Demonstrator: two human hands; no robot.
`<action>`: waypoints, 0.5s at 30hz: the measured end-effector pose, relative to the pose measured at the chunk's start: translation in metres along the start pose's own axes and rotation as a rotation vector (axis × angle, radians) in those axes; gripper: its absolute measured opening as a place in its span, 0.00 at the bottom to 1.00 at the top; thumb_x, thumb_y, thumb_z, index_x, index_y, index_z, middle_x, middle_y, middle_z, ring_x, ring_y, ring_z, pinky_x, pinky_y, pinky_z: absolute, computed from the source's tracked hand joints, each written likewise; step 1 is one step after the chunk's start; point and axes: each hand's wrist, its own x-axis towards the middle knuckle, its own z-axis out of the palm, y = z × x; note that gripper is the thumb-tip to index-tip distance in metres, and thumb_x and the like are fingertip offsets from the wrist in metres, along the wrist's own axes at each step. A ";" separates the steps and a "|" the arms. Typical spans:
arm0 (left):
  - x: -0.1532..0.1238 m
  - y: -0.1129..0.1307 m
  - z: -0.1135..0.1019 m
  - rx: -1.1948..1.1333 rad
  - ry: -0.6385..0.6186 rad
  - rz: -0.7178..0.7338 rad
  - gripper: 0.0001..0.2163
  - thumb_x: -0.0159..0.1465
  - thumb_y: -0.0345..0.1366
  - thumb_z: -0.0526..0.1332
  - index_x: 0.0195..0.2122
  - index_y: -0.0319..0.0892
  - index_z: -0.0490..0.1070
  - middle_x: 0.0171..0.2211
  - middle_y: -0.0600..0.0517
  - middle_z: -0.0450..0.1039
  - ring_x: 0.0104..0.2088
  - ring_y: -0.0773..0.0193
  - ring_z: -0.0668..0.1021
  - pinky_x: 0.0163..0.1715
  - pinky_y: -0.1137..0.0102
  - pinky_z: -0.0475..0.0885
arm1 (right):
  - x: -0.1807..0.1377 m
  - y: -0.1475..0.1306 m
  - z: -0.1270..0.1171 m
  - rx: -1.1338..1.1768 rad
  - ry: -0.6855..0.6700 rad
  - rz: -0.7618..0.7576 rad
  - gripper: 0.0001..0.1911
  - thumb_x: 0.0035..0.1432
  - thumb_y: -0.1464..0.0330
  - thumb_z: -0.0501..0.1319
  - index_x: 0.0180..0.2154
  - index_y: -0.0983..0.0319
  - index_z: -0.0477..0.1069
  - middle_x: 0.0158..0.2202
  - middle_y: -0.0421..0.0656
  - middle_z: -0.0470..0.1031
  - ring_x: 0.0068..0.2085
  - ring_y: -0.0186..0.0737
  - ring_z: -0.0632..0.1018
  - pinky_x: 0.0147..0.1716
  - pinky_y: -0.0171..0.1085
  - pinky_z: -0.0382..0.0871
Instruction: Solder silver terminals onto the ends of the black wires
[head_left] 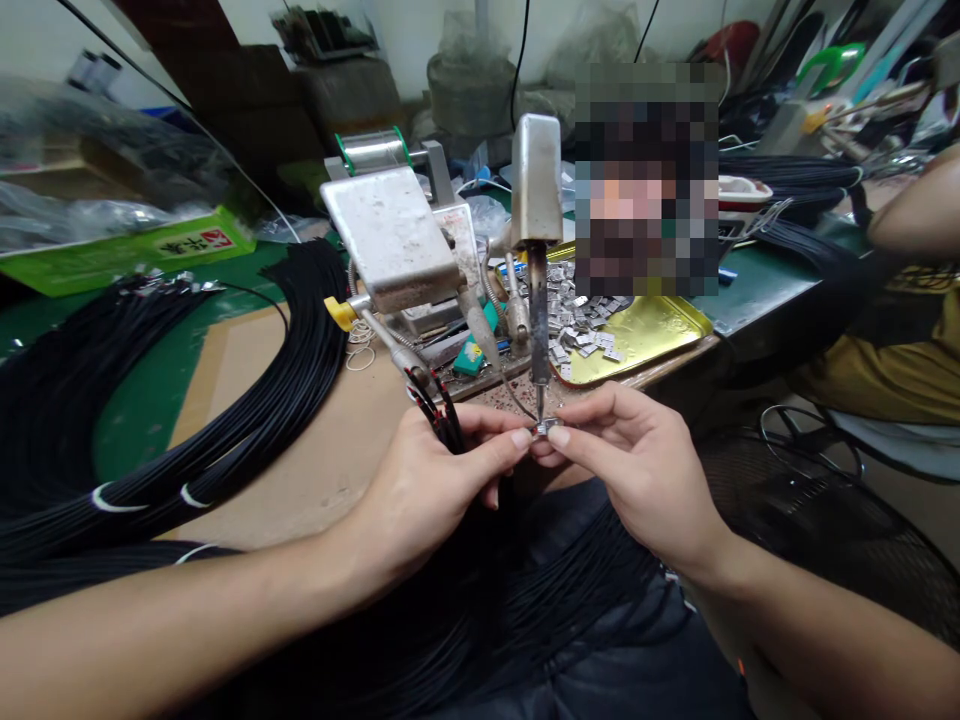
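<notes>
My left hand (450,465) is closed around several black cables (442,420) with stripped red ends, one of them pinched between thumb and forefinger. My right hand (637,455) pinches a small silver metal connector (551,428), its fingertips almost meeting those of the left. Right above the connector stands the tip of a soldering iron (539,340), pointing straight down from a metal holder. A thin feed tube (480,335) from the soldering machine (397,240) slants toward the same spot. Whether the iron touches the connector I cannot tell.
A yellow tray (660,335) with loose metal connectors (581,310) lies behind the iron. Coiled black cable bundles (300,350) cover the left of the table. A solder spool (375,150) sits atop the machine. At right are another person's arm (915,205) and a fan (817,540).
</notes>
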 end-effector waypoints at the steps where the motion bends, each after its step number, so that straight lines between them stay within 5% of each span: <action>1: 0.000 0.000 0.000 0.004 -0.001 0.001 0.09 0.56 0.36 0.70 0.33 0.34 0.80 0.24 0.51 0.77 0.17 0.74 0.69 0.16 0.80 0.63 | 0.000 0.000 0.000 0.005 0.000 -0.009 0.10 0.50 0.69 0.72 0.32 0.64 0.74 0.28 0.43 0.82 0.30 0.38 0.83 0.32 0.33 0.80; 15: -0.001 0.004 0.002 0.055 0.048 0.003 0.07 0.55 0.35 0.70 0.31 0.36 0.80 0.17 0.56 0.72 0.15 0.74 0.68 0.14 0.81 0.61 | -0.003 0.006 0.004 -0.054 0.028 -0.140 0.06 0.53 0.75 0.69 0.33 0.62 0.76 0.30 0.39 0.81 0.31 0.34 0.83 0.34 0.29 0.79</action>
